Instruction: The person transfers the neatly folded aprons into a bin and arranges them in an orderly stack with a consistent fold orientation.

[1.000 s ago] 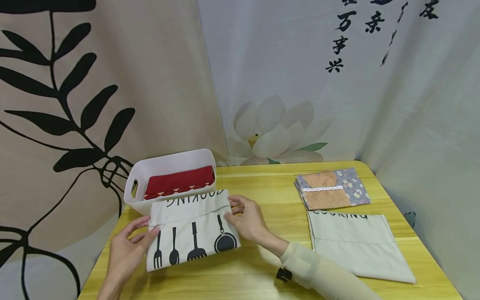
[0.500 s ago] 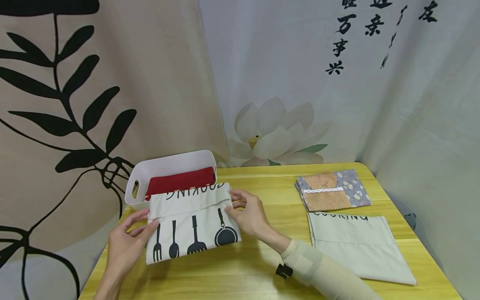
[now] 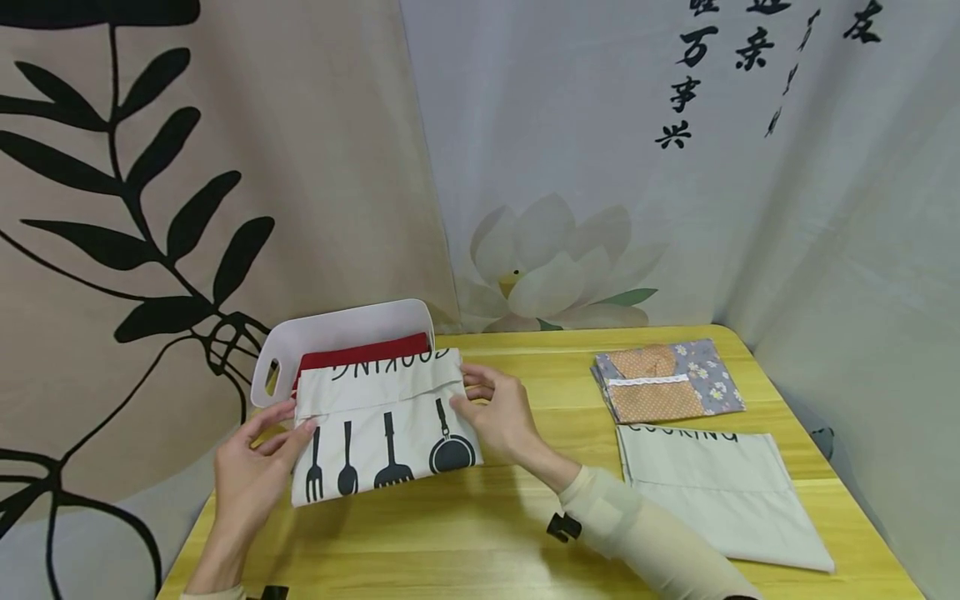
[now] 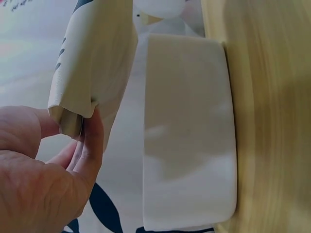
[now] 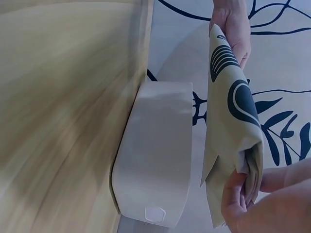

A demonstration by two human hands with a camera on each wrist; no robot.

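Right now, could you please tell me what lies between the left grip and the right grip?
A folded white cloth with utensil prints spans from the left grip to the right grip, as the head view shows.

Far left on the table (image 3: 465, 533), a bin (image 3: 348, 329) is standing, one cloth (image 3: 367, 352) lying inside. On its near side, a second cloth (image 3: 384, 442) is hovering between left hand (image 3: 253, 471) and right hand (image 3: 501, 412). On the right, a third cloth (image 3: 666, 385) is lying just beyond a fourth cloth (image 3: 723, 498).

The right grip (image 5: 269, 204) pinches a folded printed cloth (image 5: 224, 128) near a white bin (image 5: 154, 150).
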